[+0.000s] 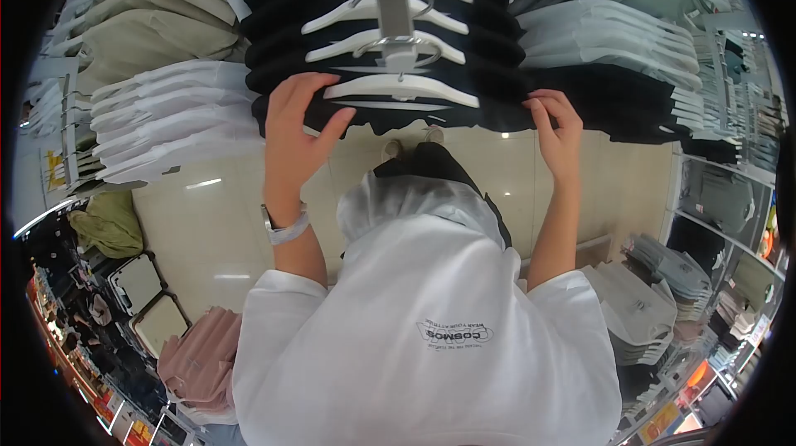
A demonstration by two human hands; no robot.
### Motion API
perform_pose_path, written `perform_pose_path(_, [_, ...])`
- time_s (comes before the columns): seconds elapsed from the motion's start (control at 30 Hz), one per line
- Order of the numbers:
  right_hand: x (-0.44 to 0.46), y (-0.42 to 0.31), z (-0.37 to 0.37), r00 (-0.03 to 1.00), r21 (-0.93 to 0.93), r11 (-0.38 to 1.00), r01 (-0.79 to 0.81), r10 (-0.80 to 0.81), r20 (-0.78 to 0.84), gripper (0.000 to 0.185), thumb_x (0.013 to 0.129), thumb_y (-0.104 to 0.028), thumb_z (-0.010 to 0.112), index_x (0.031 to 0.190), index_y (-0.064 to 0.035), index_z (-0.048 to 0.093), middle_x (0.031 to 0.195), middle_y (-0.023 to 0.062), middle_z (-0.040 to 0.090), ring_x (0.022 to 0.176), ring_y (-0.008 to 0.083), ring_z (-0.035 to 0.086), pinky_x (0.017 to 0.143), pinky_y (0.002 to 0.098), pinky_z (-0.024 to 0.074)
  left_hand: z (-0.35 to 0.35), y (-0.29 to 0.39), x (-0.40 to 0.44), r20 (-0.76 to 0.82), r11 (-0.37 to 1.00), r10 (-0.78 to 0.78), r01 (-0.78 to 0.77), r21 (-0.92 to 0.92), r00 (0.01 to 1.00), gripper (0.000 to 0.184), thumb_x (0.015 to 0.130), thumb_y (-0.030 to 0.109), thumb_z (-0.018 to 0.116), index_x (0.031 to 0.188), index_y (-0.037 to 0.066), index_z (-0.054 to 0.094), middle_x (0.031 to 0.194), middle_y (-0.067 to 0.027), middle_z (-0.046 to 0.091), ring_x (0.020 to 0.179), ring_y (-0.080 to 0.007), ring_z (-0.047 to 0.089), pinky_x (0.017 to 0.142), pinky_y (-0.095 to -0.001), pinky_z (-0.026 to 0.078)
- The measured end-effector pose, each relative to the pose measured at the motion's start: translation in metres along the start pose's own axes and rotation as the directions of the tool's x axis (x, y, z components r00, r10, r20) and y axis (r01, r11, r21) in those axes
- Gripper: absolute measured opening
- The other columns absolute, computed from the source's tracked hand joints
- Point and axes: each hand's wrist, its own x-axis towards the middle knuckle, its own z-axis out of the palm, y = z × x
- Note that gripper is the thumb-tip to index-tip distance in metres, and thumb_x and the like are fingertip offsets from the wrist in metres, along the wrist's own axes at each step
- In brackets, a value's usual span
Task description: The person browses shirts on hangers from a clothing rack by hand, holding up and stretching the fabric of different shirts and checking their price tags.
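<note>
Black garments (381,118) hang on white hangers (402,88) from a metal rail (393,11) at the top centre. My left hand (300,127) is at the left shoulder of the nearest black garment, its thumb and fingers apart on either side of the cloth's edge. At that garment's right shoulder, my right hand (555,127) has its thumb and index finger close together at the cloth's edge. The nearest hanger lies between my hands, with neither hand touching it.
White shirts (174,118) and beige shirts (153,31) hang at the left. More white shirts (613,36) and a black garment (613,102) hang at the right. Folded pink clothes (199,359) lie lower left, folded grey clothes (630,313) lower right. Tiled floor (207,230) shows below.
</note>
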Motion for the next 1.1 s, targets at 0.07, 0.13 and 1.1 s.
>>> perform_pose_path(0.07, [0.016, -0.01, 0.001, 0.991, 0.001, 0.993, 0.116, -0.116, -0.061, 0.015, 0.081, -0.005, 0.066, 0.096, -0.0006, 0.066, 0.092, 0.009, 0.064, 0.085, 0.02, 0.062, 0.076, 0.0272, 0.0471, 0.009, 0.016, 0.004, -0.024, 0.999, -0.009, 0.008, -0.034, 1.0, 0.039, 0.07, 0.017, 0.077, 0.104, 0.006, 0.063, 0.104, -0.0092, 0.061, 0.1, -0.0282, 0.056, 0.089, -0.0361, 0.043])
perform_pose_path(0.13, [0.028, -0.026, 0.005, 0.964, 0.017, 0.971, 0.24, -0.237, -0.118, 0.019, 0.076, -0.001, 0.07, 0.095, -0.0015, 0.066, 0.092, 0.0097, 0.065, 0.085, 0.0223, 0.063, 0.076, 0.028, 0.048, 0.018, 0.023, 0.004, -0.047, 0.998, -0.009, 0.006, -0.067, 0.999, 0.043, 0.069, 0.022, 0.08, 0.105, 0.005, 0.063, 0.104, -0.01, 0.061, 0.096, -0.0287, 0.055, 0.086, -0.0367, 0.044])
perform_pose_path(1.1, [0.077, -0.05, -0.006, 0.881, 0.107, 0.908, 0.406, -0.42, 0.22, 0.022, 0.079, -0.018, 0.073, 0.088, 0.0, 0.065, 0.078, 0.0124, 0.062, 0.06, 0.0294, 0.059, 0.054, 0.0334, 0.0456, 0.062, 0.088, 0.009, -0.436, 0.97, -0.234, 0.176, -0.169, 0.869, 0.003, 0.08, 0.002, 0.067, 0.08, 0.0, 0.069, 0.078, -0.0061, 0.067, 0.076, -0.0176, 0.058, 0.073, -0.0278, 0.043])
